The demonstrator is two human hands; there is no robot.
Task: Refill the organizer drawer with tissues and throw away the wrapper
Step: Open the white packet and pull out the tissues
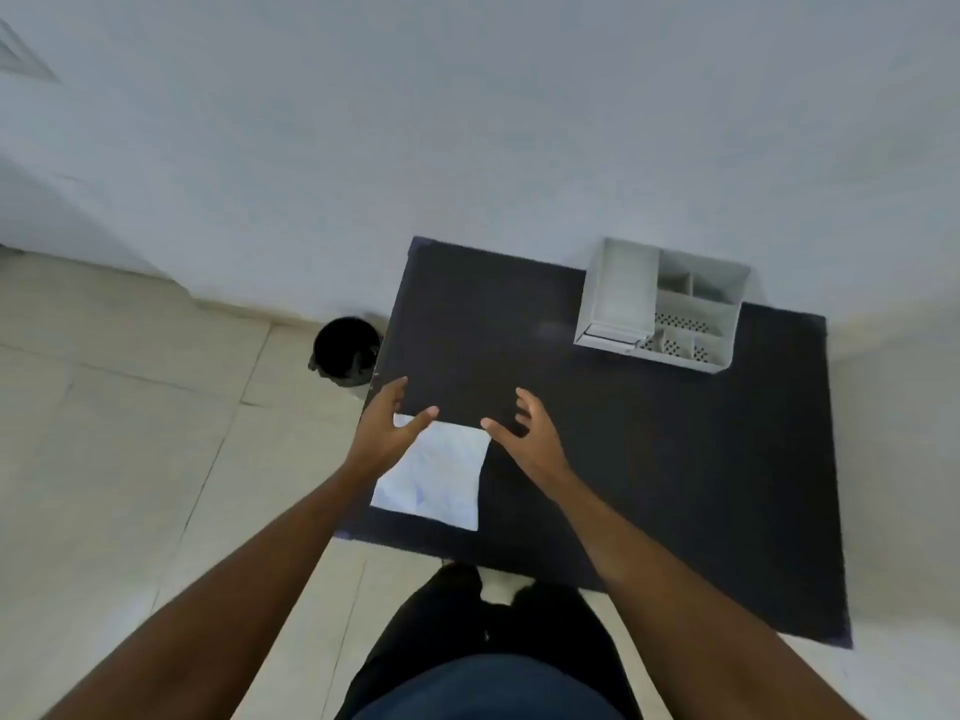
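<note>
A white wrapped tissue pack (436, 478) lies flat near the front left corner of the dark table (649, 459). My left hand (387, 428) hovers over its far left corner, fingers spread, thumb tip close to the pack's top edge. Just beyond the pack's far right corner is my right hand (524, 433), also spread and holding nothing. The white organizer (662, 306) stands at the table's back right against the wall, with a drawer section on its left and open compartments on its right. Whether the hands touch the pack is unclear.
A black waste bin (347, 356) stands on the tiled floor just left of the table's back left side, near the wall. The white wall runs behind the table. My legs stand at the table's front edge.
</note>
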